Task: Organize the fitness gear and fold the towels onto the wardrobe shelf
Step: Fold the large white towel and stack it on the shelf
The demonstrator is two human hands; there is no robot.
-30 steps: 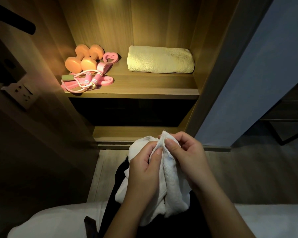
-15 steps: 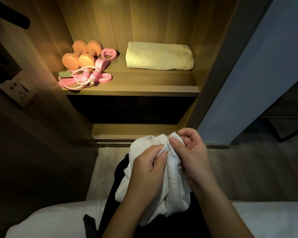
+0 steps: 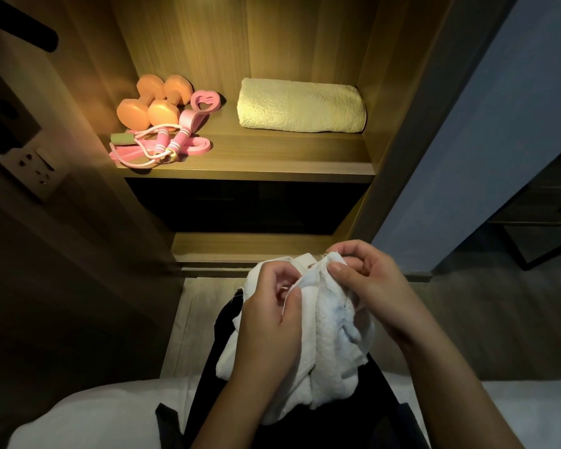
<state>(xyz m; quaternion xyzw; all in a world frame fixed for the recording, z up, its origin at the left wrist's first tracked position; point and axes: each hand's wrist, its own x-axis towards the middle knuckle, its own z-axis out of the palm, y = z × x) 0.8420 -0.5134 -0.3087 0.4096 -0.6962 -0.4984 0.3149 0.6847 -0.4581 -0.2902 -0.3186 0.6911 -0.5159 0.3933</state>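
- The crumpled towel (image 3: 334,335) is white, with a faint bluish tinge along one fold.
- The folded towel (image 3: 300,106) is pale yellow-cream and plain.
- The two dumbbells (image 3: 153,102) are orange.
- The heart-shaped loop (image 3: 205,102) is pink.
- The skipping-rope handles (image 3: 182,137) are pink with pale stripes near their ends, and the cord is pale pink.
- The flat band (image 3: 198,145) is a deeper pink.
- A small grip (image 3: 122,138) is dull green.
- The wardrobe shelf (image 3: 256,157) is warm brown with a wood grain.
- The wall (image 3: 483,140) is blue-grey.
- The bedding (image 3: 78,419) is white.
- The clothing (image 3: 370,400) is black.
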